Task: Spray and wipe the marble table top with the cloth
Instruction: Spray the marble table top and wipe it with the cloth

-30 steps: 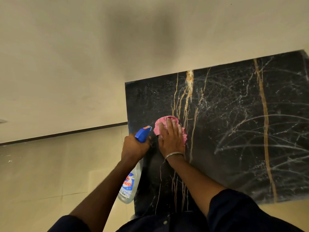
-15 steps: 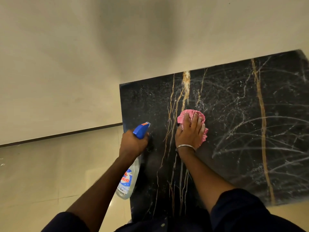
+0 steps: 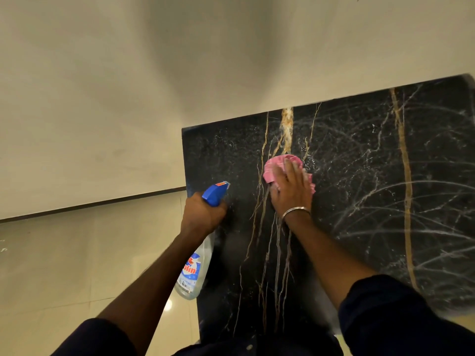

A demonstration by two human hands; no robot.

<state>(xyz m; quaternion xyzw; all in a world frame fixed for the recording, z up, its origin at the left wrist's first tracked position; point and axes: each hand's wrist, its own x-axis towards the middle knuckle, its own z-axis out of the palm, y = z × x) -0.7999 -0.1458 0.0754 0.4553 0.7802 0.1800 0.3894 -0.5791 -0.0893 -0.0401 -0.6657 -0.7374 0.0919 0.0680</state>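
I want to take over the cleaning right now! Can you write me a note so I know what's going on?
Left hand: grips the spray bottle, held at the table's left edge.
Right hand: flat on the pink cloth, pressing it on the marble table top beside the gold veins.
Done: spray droplets show around the cloth; wiping is under way there.
Left: wipe the rest, mainly the right side, where whitish streaks show.

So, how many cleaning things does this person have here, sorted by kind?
1 spray bottle, gripped by the left hand
1 pink cloth, pressed under the right hand
1 marble table top
Total: 3
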